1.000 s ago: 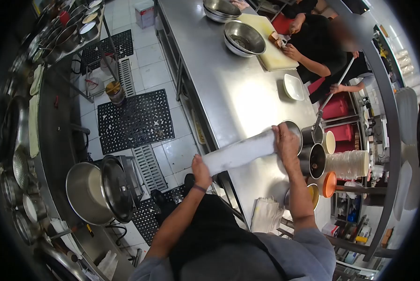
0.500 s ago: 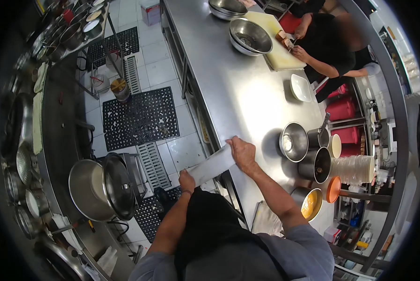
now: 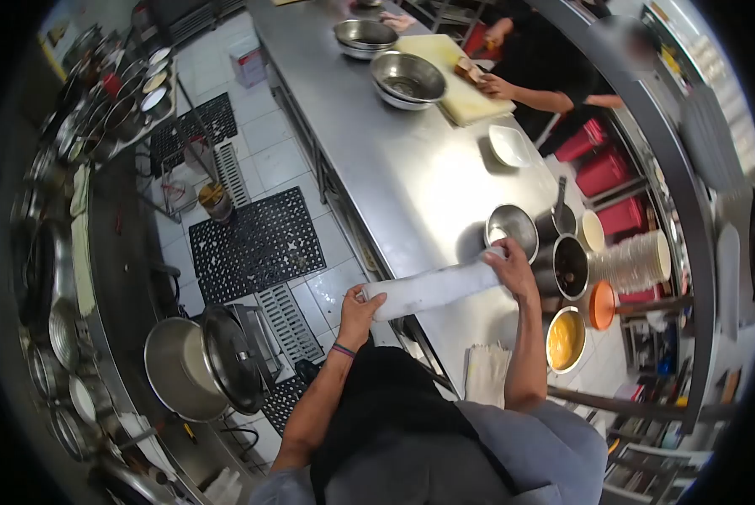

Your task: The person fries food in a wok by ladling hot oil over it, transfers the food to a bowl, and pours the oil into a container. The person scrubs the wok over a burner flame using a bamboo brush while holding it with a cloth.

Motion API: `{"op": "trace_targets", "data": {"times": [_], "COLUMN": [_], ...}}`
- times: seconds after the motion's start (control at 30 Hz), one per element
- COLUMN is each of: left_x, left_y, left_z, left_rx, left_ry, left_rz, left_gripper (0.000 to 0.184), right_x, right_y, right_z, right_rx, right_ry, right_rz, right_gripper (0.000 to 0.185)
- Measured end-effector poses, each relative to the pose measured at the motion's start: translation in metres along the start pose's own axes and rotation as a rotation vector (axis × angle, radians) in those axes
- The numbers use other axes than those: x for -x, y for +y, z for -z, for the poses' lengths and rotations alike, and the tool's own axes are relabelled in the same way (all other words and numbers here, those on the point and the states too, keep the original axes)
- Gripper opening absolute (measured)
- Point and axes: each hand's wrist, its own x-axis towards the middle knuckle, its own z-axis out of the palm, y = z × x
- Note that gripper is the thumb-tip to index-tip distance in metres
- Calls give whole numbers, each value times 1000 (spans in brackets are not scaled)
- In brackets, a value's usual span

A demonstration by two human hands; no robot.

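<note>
A long white strip that looks like a folded cloth [image 3: 436,288] stretches between my two hands, over the near edge of the steel table. My left hand [image 3: 360,315] grips its left end, thumb on top. Its right end is in my right hand [image 3: 512,268], which is above the table beside a steel mixing bowl [image 3: 524,220]. The strip slants slightly upward to the right.
Steel pots [image 3: 572,268] and a pan of yellow-orange liquid [image 3: 566,341] stand at the right. A folded towel [image 3: 486,376] lies near me. Across the table [image 3: 411,202], a co-worker's hand [image 3: 497,87] handles food on a cutting board [image 3: 476,108]. A large pot [image 3: 171,370] is at left.
My hands have moved apart, the right one up and to the right over the table. The white strip shows longer between them. The whole view has shifted a little.
</note>
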Motion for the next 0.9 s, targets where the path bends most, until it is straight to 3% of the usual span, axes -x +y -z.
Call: {"op": "trace_targets", "data": {"times": [0.07, 0.17, 0.37, 0.53, 0.8, 0.9], "left_x": [-2, 0, 17, 30, 33, 43], "left_y": [-6, -8, -3, 5, 1, 12], "left_z": [7, 20, 15, 9, 13, 5], "left_rx": [191, 340, 55, 79, 42, 25], "left_ry": [-196, -267, -207, -269, -279, -247], "left_rz": [199, 413, 232, 196, 163, 135], "left_gripper": [47, 42, 29, 21, 17, 21], "right_x": [17, 40, 96, 118, 132, 138], "right_y": [-9, -13, -64, -57, -55, -63], "right_z": [3, -30, -116, -166, -176, -171], "right_rx": [-12, -16, 111, 166, 129, 43], "right_ry": [-61, 24, 62, -11, 30, -93], "right_rz": [-48, 42, 209, 329, 371, 288], "right_gripper": [38, 35, 30, 29, 37, 39]}}
